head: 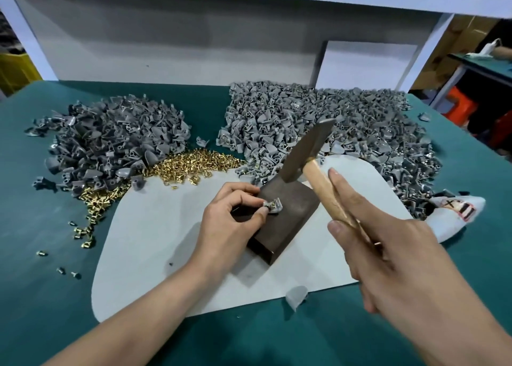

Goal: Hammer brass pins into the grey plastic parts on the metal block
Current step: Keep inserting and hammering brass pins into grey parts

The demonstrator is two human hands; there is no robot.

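On the block (288,213), your left hand (230,221) is pinching a part (277,209), its pin (273,203) apparently undriven; your right hand (393,263) is gripping the raised hammer (306,152). Left pile (110,141) is awaiting pins (188,166); right pile (346,121) is looking finished.

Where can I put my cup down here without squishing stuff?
The white mat left of the metal block, below the brass pins, is bare. So is the green table at the near left corner. The back is crowded with grey parts in two heaps.
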